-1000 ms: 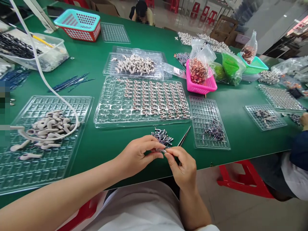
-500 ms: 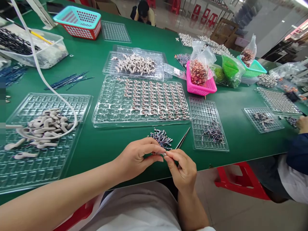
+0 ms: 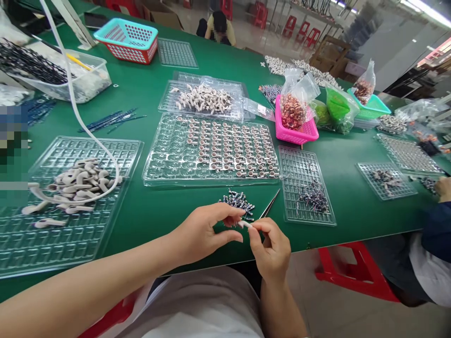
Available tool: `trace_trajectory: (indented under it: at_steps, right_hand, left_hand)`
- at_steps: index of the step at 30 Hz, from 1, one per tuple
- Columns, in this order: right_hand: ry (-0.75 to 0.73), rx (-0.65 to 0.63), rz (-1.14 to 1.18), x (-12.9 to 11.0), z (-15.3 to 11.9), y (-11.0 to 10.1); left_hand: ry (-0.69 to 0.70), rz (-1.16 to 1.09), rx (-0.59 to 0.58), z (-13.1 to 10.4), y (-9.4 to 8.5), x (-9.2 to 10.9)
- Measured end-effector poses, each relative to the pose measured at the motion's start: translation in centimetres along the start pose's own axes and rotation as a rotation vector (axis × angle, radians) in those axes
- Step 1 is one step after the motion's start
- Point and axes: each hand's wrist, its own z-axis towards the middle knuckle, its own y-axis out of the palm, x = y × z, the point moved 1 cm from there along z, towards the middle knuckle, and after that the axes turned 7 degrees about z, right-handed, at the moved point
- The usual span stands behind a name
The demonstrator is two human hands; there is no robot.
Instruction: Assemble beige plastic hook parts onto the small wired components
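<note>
A small white earphone-like piece [image 3: 245, 224] is pinched by my right hand [image 3: 273, 246] between thumb and forefinger. My left hand [image 3: 206, 232] is at the other end of the piece, thumb and fingers apart. Just beyond my hands lies a small pile of dark components [image 3: 238, 201], with metal tweezers [image 3: 269, 203] to its right. Farther back, a clear tray [image 3: 165, 177] has rows of round-ended pieces in its right and middle columns. More white pieces [image 3: 82, 180] are heaped on the left tray [image 3: 81, 241].
A white cable [image 3: 74, 101] arches over the left tray. Behind the middle tray is a white parts heap [image 3: 207, 98]. A pink basket [image 3: 298, 135] stands back right, above a tray of dark parts [image 3: 313, 197]. At the right edge is another person's hand [image 3: 443, 188].
My left thumb and fingers have spread apart, and more of the white piece shows. My right hand still pinches it. The whole view has shifted slightly.
</note>
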Motion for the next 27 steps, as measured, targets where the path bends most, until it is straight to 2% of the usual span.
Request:
trace_trajectory:
  at_steps: [4,11,15,18,20,22,24,27]
  right_hand:
    - [0.032,0.042,0.011,0.2,0.0,0.0]
    - [0.023,0.045,-0.022,0.3,0.1,0.1]
    - [-0.013,0.021,-0.044,0.5,0.0,0.1]
    - [-0.04,-0.027,-0.08,0.9,-0.2,-0.2]
    - [-0.064,-0.042,-0.097,1.4,-0.2,-0.4]
    - [-0.083,-0.054,-0.114,2.1,-0.1,-0.7]
    - [-0.104,-0.056,-0.128,2.4,0.1,-0.8]
    - [-0.15,-0.076,-0.118,2.3,0.3,-0.8]
  left_hand:
    - [-0.019,0.115,0.008,-0.1,-0.3,0.4]
    - [0.11,0.261,0.071,-0.3,0.0,0.6]
    - [0.122,0.332,0.083,-0.4,0.1,0.9]
    - [0.123,0.416,0.096,-0.6,-0.7,1.6]
    - [0.108,0.477,0.119,-0.8,-2.0,2.0]
    - [0.054,0.535,0.168,-1.3,-4.1,1.9]
    - [-0.053,0.587,0.247,-2.5,-6.9,1.2]
    - [-0.269,0.685,0.419,-5.5,-11.7,-0.9]
